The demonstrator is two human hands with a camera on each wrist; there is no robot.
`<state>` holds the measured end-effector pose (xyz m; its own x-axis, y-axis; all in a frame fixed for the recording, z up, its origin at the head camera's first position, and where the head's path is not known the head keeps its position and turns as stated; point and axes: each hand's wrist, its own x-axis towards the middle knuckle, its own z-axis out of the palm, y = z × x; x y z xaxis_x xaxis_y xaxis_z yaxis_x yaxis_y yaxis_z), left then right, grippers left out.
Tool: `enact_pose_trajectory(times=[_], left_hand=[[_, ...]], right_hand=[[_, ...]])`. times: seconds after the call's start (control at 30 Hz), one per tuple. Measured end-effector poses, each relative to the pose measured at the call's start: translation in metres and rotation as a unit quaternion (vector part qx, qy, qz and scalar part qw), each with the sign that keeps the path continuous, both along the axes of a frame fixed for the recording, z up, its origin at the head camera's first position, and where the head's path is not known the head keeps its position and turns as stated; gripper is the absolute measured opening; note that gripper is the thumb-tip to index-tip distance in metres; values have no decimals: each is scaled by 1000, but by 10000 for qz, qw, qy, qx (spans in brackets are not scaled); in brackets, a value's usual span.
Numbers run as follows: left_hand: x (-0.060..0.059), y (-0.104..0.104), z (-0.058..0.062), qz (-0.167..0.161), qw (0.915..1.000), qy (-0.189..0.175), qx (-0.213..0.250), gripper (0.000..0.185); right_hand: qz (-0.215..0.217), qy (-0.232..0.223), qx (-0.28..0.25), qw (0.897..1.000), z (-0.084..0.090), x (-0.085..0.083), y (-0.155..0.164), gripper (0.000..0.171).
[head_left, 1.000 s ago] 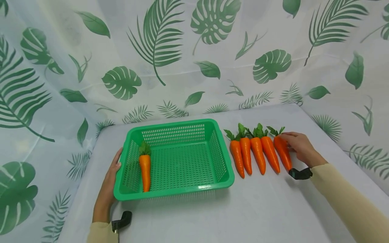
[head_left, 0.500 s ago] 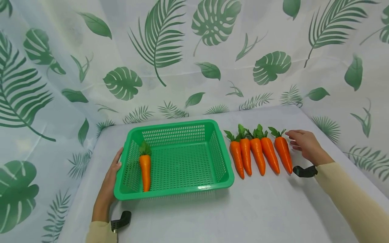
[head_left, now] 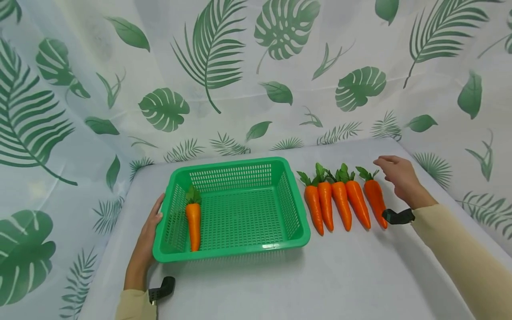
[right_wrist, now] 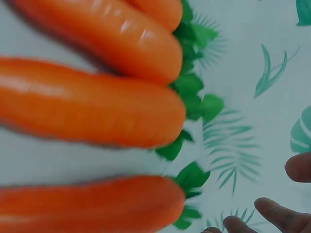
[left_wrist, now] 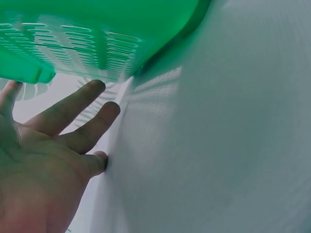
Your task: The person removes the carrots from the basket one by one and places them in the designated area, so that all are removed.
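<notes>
My left hand (head_left: 146, 238) lies along the left side of the green plastic basket (head_left: 230, 254), thumb at the rim. In the left wrist view its fingers (left_wrist: 85, 131) are spread and fairly straight beside the slotted wall. One carrot (head_left: 194, 226) with green leaves lies inside the basket near its left wall. To the right of the basket, several carrots (head_left: 341, 205) lie in a row, leaves pointing away. The rightmost carrot (head_left: 375, 198) lies slightly apart from the others. My right hand (head_left: 400, 178) hovers just beyond and right of its leaves, fingers relaxed, holding nothing.
A white cloth covers the table (head_left: 320, 280). A leaf-printed curtain (head_left: 240, 80) hangs along its back and both sides. Black wrist cameras sit below each hand, the right camera (head_left: 398, 217) overlapping the rightmost carrot's tip in the head view.
My right hand has left the rightmost carrot's side, moving right and then toward the table's back. That carrot stays in place. My left hand remains at the basket.
</notes>
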<state>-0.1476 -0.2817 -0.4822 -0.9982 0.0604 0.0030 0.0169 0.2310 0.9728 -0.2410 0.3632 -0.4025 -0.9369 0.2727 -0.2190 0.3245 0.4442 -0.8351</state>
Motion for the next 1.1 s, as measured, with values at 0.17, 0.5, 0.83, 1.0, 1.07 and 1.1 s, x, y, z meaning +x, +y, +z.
enact_pose_trajectory(times=[0.17, 0.5, 0.83, 1.0, 1.07, 1.1], left_hand=[[0, -1, -2, 6, 10000, 35, -78, 59], [-1, -2, -4, 18, 10000, -40, -36, 58], [-2, -2, -3, 56, 10000, -27, -1, 58], [0, -2, -3, 62, 10000, -26, 29, 58], [-1, -1, -4, 60, 10000, -14, 59, 58], [-1, -1, -4, 60, 10000, -17, 61, 58]], right_hand=[[185, 135, 17, 9997, 13, -4, -25, 73], [802, 207, -116, 9965, 38, -6, -68, 72], [1122, 291, -584, 9915, 47, -8, -93, 71], [1387, 296, -979, 9850, 52, -8, -106, 68], [1519, 317, -1107, 9817, 54, -8, -112, 68], [1577, 320, -1155, 9802, 55, -8, -116, 68]])
